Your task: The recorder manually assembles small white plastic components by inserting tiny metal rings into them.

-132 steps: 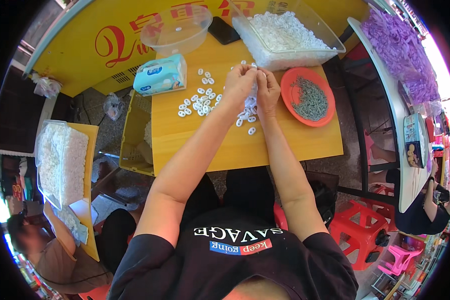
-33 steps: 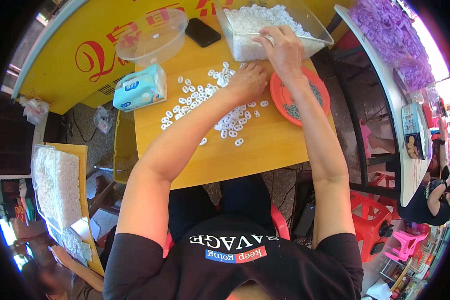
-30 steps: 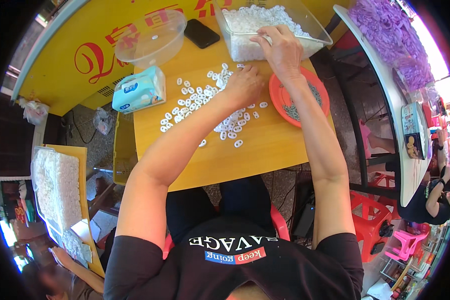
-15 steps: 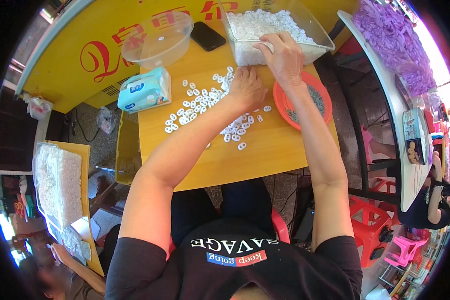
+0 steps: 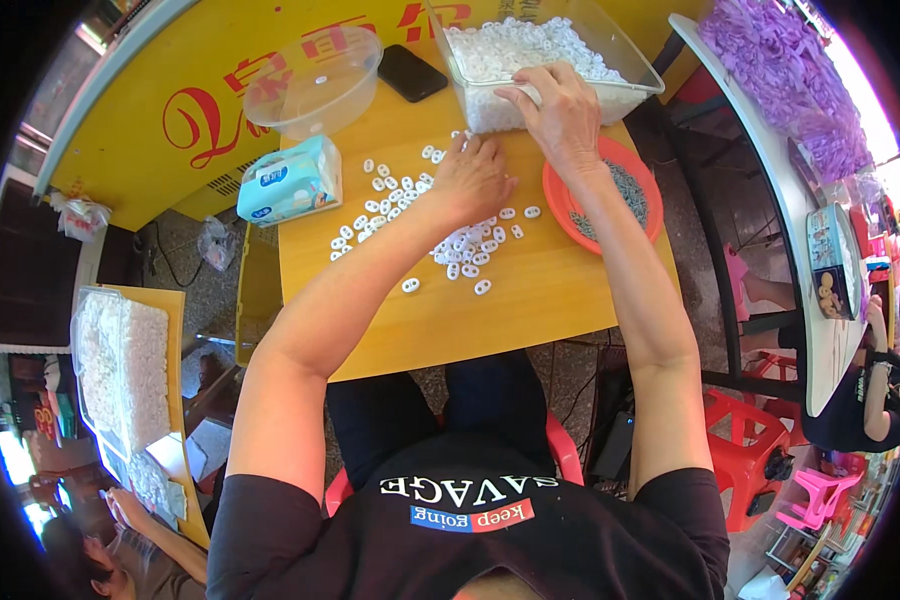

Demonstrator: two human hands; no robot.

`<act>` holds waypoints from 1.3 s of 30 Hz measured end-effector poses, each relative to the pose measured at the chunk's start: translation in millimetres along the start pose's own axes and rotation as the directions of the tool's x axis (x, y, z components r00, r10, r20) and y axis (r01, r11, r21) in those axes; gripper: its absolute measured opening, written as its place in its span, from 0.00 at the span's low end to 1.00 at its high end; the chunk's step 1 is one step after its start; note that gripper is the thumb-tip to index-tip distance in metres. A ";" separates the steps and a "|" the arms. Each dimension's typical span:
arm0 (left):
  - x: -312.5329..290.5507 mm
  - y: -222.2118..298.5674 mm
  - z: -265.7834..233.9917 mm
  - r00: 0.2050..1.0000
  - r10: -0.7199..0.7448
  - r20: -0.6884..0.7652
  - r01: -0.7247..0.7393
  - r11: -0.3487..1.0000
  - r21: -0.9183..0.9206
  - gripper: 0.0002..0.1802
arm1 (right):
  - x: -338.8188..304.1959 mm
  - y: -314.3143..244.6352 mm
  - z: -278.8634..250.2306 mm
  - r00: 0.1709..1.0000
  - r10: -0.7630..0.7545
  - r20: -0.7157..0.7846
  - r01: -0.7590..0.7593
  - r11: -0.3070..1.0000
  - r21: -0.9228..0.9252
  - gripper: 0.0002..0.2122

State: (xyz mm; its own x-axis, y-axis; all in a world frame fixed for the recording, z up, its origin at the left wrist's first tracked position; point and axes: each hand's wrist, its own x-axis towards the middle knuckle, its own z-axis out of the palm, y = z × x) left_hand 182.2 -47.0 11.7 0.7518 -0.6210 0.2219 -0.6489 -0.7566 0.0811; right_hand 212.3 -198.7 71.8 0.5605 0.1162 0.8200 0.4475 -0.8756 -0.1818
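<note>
From the head camera, the person sits at a small yellow wooden table [image 5: 530, 310] strewn with small white oval plastic pieces [image 5: 440, 225]. The left hand [image 5: 473, 178] lies palm-down on the far part of that scatter, fingers together and slightly curled over the pieces; whether any are pinched underneath cannot be told. The right hand [image 5: 562, 115] rests over the near wall of a clear rectangular plastic bin [image 5: 630, 60] heaped with the same white pieces, its fingers loosely spread and bent down at the rim; what they hold, if anything, is hidden.

Just beside the right wrist sits a round orange plastic dish [image 5: 570, 195] holding small grey bits. A light-blue soft tissue pack [image 5: 290, 180], an empty clear round plastic bowl [image 5: 313, 80] and a black phone [image 5: 412, 72] stand toward the far left of the table.

To handle the pieces well, it seems wise to keep the left palm flat and low so nothing skids toward the table's near edge, and to draw modest handfuls over the bin wall rather than large ones, clear of the orange dish.
</note>
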 end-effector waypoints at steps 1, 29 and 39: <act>-0.3 -1.3 -0.7 1.000 0.001 0.001 -0.001 1.000 0.000 0.25 | 0.2 1.5 0.0 1.000 -0.005 -0.004 0.005 1.000 0.013 0.12; 11.2 -75.2 1.4 0.997 0.038 -0.072 -0.060 0.942 -0.331 0.18 | -12.4 8.2 -17.5 0.999 0.019 0.044 -0.024 0.995 0.100 0.11; -57.1 -78.7 -60.3 0.943 0.047 -0.329 -0.160 0.931 -0.327 0.10 | -18.6 3.7 -25.7 0.997 0.049 0.064 -0.056 0.993 0.106 0.10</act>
State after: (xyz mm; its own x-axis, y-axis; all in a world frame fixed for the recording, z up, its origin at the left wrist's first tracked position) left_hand 183.3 60.4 51.2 0.6399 -0.5534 0.5332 -0.7633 -0.5377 0.3580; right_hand 185.6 -216.2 69.8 0.6255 0.1027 0.7734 0.4865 -0.8263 -0.2837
